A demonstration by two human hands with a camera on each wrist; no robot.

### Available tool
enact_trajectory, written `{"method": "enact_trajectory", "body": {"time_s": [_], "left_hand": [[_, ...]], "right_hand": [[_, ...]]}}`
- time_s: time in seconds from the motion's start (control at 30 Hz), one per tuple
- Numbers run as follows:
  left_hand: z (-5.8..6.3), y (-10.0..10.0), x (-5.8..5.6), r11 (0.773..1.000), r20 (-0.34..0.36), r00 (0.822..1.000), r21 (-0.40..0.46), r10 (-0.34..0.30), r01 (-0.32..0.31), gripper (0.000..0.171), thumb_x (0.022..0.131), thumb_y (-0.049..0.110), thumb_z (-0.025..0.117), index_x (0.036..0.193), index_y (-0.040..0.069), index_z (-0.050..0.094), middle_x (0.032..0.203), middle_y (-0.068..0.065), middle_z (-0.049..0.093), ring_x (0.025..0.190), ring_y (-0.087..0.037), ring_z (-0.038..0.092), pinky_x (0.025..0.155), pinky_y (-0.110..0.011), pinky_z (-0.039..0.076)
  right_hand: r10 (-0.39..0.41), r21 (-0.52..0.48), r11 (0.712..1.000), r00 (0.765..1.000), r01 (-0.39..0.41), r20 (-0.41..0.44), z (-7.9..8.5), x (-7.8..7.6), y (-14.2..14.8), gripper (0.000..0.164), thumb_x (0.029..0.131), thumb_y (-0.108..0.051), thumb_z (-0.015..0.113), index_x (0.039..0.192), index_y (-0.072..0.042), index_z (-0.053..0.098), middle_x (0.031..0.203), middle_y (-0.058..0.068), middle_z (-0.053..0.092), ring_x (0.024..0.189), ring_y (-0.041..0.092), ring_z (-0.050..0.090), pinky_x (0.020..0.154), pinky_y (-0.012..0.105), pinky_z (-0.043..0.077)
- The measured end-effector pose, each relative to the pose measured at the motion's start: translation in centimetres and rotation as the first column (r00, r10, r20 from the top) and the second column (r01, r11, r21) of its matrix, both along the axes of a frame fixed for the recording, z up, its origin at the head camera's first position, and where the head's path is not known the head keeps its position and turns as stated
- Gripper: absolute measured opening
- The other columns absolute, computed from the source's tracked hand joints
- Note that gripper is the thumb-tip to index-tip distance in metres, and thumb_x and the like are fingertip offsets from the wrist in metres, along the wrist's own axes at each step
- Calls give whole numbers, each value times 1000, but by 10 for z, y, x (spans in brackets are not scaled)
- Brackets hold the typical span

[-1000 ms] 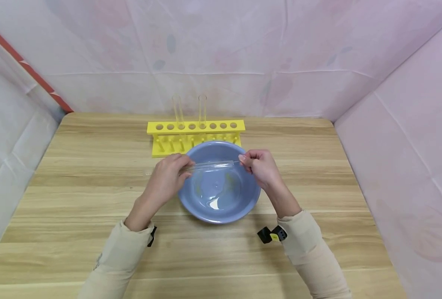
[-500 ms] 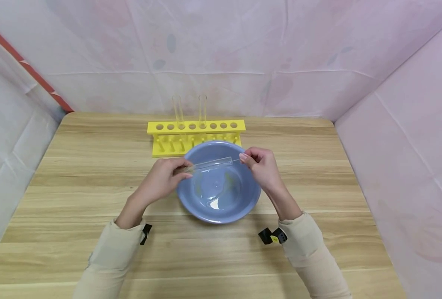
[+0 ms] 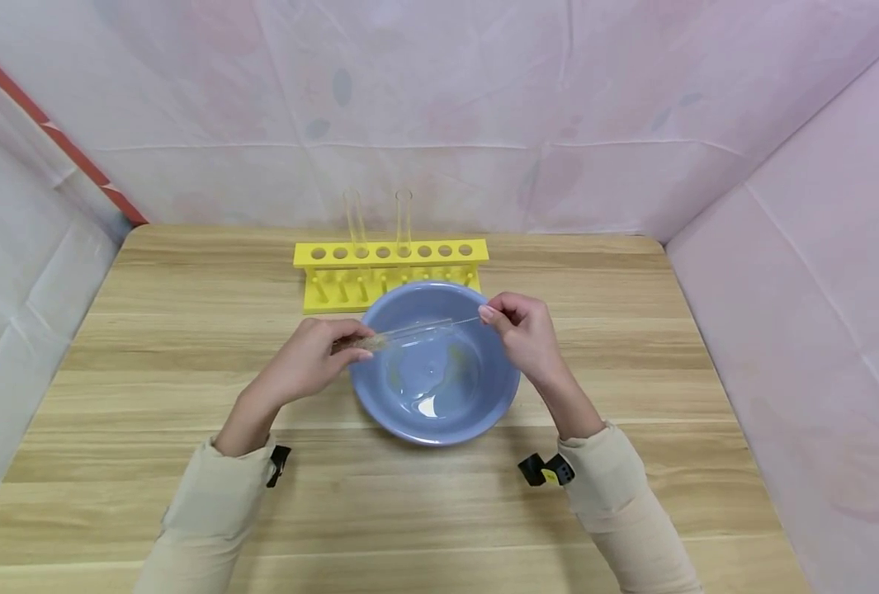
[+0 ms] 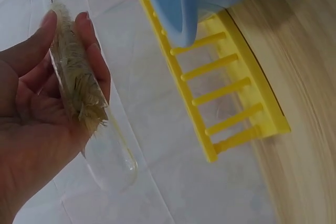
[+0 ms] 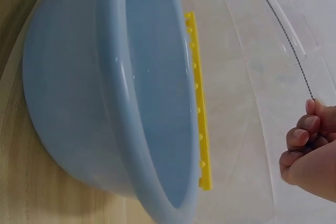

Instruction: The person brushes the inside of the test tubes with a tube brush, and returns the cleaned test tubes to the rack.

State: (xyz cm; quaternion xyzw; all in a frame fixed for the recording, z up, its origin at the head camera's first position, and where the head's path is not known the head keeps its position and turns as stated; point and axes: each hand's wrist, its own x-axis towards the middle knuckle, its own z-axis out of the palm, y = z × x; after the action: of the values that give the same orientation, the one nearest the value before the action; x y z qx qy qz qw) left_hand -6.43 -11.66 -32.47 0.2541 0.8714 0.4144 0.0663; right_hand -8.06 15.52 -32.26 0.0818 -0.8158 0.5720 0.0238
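My left hand (image 3: 301, 359) grips a clear glass test tube (image 3: 417, 329), held tilted over the blue basin (image 3: 439, 435) with its mouth to the right. Inside the tube, in the left wrist view, are the pale bristles of a test tube brush (image 4: 79, 72), between thumb and fingers. The tube's rounded bottom sticks out beyond the palm. With thumb and fingertips, my right hand (image 3: 530, 340) pinches the far end of the brush's twisted wire handle (image 5: 287, 36), just outside the tube mouth. A little liquid lies in the basin.
Behind the basin stands a yellow test tube rack (image 3: 439, 259), its front partly hidden by the rim. Two clear test tubes, one (image 3: 355, 223) left of the other (image 3: 404, 223), stand upright in it. Printed cloth walls (image 3: 439, 107) enclose the wooden table (image 3: 149, 363).
My left hand has shifted left and the tube mouth has drawn away from my right hand. More of the wire shows outside the tube. The right hand has edged slightly right.
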Motion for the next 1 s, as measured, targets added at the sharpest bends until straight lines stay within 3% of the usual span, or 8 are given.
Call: {"method": "enact_trajectory", "body": {"time_s": [0.1, 0.2, 0.4, 0.5, 0.6, 0.73, 1.0], "left_hand": [[-1, 0, 2, 999, -30, 999, -24, 36, -37, 18, 78, 4, 69, 95, -3, 66, 87, -10, 67, 74, -15, 60, 64, -27, 51], [-2, 1, 3, 996, -79, 994, -45, 69, -73, 19, 76, 4, 71, 93, -2, 66, 87, -10, 67, 77, -17, 62, 67, -29, 52], [-2, 2, 8, 987, -184, 975, -87, 121, -139, 21, 73, 3, 74, 92, 0, 66, 88, -9, 66, 79, -22, 61, 69, -34, 51], [-3, 2, 9, 982, -212, 968, -97, 138, -161, 21, 72, 2, 75, 91, 1, 65, 87, -10, 65, 77, -23, 60, 68, -36, 49], [-3, 2, 11, 981, -223, 964, -102, 141, -167, 21, 72, 2, 74, 91, 1, 65, 87, -10, 65, 76, -23, 59, 66, -36, 49], [-3, 1, 11, 984, -231, 964, -90, 132, -157, 21, 72, 1, 74, 91, 1, 65, 87, -10, 64, 76, -23, 59, 65, -35, 49], [-2, -3, 10, 993, -184, 977, -20, 113, -118, 21, 72, 0, 75, 90, 0, 65, 87, -9, 65, 77, -21, 61, 68, -33, 51]], "right_hand": [[-13, 14, 1000, 996, 12, 90, 0, -1, 0, 20, 87, 2, 59, 69, 10, 58, 58, 5, 48, 53, 10, 38, 47, 21, 30], [-26, 3, 1000, 975, 26, 221, 2, -3, 1, 22, 87, 0, 58, 68, 10, 56, 55, 3, 45, 53, 10, 38, 47, 21, 31], [12, -148, 987, 891, 62, 453, 4, -6, 3, 26, 89, 2, 54, 63, 4, 51, 56, 2, 46, 52, 12, 39, 50, 20, 32], [63, -270, 958, 850, 95, 523, 3, -8, 4, 31, 89, 6, 51, 58, -1, 50, 57, 3, 49, 50, 12, 37, 49, 20, 31], [101, -347, 930, 826, 119, 555, 3, -9, 7, 35, 89, 7, 48, 56, -3, 48, 58, 4, 49, 49, 12, 35, 49, 20, 30], [97, -346, 932, 841, 111, 532, 2, -9, 10, 33, 90, 7, 48, 58, -3, 49, 59, 4, 49, 51, 12, 35, 50, 20, 30], [-12, -138, 988, 940, 63, 342, -2, -6, 16, 22, 90, 1, 53, 68, 4, 53, 55, 3, 43, 52, 11, 39, 50, 22, 32]]}}
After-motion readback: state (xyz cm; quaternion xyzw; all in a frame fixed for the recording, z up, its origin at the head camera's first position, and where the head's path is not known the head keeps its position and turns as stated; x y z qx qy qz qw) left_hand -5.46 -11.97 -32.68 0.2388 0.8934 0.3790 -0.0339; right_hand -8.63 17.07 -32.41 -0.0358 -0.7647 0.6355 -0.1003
